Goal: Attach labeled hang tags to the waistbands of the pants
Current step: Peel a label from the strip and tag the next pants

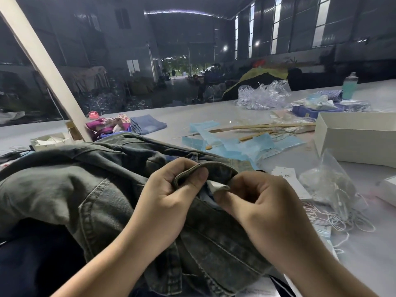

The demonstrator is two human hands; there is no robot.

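Observation:
A pair of grey-green washed denim pants (92,189) lies bunched on the table in front of me. My left hand (171,198) pinches a narrow denim belt loop or waistband strip (192,170) between thumb and fingers. My right hand (257,202) sits just to its right, fingers curled, pinching a small white label or tag piece (218,186) at the waistband. White hang tags (287,176) with printed text lie on the table beyond my right hand. A tangle of white string (334,219) lies beside them.
Light blue paper pieces (235,144) and wooden sticks (274,126) are spread mid-table. An open white box (355,138) stands at right, clear plastic bags (330,181) beside it. A slanted white post (42,67) rises at left. Folded blue jeans (147,124) lie farther back.

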